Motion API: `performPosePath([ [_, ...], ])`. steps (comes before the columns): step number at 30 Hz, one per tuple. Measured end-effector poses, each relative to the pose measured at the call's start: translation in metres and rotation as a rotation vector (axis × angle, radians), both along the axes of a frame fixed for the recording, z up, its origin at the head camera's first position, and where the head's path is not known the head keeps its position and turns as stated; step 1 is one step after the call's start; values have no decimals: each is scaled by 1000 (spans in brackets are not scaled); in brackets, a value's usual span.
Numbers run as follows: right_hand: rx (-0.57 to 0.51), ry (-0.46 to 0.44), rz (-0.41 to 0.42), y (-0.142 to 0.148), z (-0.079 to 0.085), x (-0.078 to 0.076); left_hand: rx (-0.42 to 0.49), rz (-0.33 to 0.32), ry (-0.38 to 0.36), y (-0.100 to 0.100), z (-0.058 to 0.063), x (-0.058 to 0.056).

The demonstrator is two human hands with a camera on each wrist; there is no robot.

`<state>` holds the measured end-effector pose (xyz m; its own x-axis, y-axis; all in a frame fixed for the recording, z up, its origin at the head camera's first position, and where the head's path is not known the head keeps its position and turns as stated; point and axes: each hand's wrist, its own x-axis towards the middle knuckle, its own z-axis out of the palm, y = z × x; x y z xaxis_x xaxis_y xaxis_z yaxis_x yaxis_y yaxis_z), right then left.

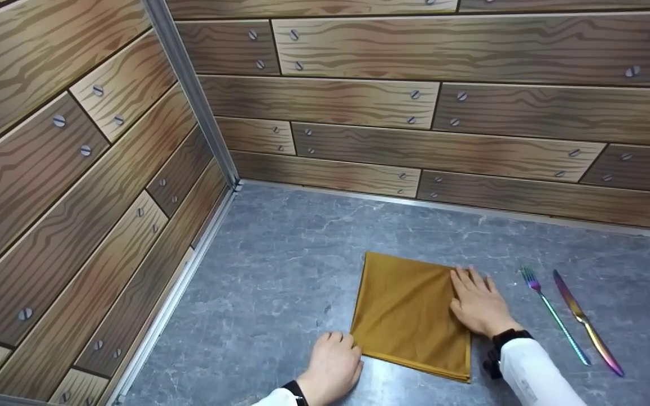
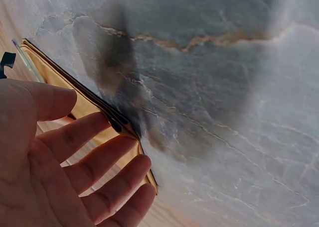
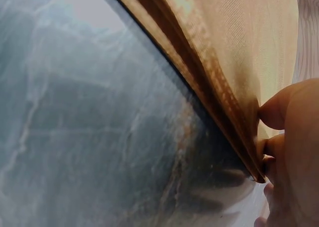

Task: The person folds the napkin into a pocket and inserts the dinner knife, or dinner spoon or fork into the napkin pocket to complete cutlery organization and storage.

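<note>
A mustard-yellow folded cloth napkin (image 1: 407, 316) lies as a rough square on the grey marbled table, with light creases on top. My left hand (image 1: 332, 363) is at its near left corner; in the left wrist view the relaxed fingers (image 2: 107, 162) touch the napkin's layered edge, thumb apart from it. My right hand (image 1: 480, 304) rests on the right side of the napkin with its fingers extended towards the far right corner. In the right wrist view the thumb (image 3: 274, 112) touches the cloth, while the other fingers are partly hidden.
To the right of the napkin lie an iridescent fork (image 1: 556, 316) and, beyond it, a rainbow-coloured table knife (image 1: 587, 324), roughly side by side. Wood-patterned panels (image 1: 353, 101) wall the table at the back and left, with metal strips (image 1: 443, 208) along the base.
</note>
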<state>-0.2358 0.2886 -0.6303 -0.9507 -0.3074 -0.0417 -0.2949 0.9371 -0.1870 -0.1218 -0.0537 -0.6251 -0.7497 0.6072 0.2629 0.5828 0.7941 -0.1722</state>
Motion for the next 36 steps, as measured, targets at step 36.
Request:
performPosePath([
  [36,-166,103,75,23,11,50,-28,-87,-140,56,25,-25],
])
